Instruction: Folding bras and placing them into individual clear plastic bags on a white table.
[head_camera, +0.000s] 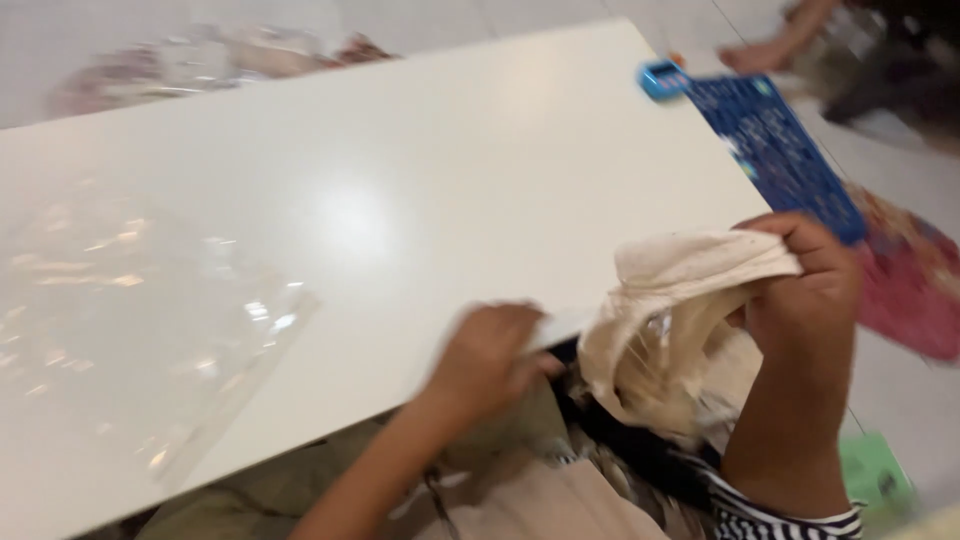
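My right hand (805, 285) grips a cream cloth bag (680, 320) by its upper edge, beyond the right front corner of the white table (420, 200). The bag hangs open and bunched below the hand. My left hand (490, 355) rests at the table's front edge, its fingers curled on a fold of the same cloth, which runs down into my lap. The picture is blurred by motion.
A sheet of clear plastic wrap (130, 320) lies on the table's left side. A blue crate (775, 150) and a small blue gadget (662, 78) sit off the far right corner. Red patterned fabric (910, 290) and a green object (875, 475) lie on the floor. Someone's bare foot (765, 55) shows at top right.
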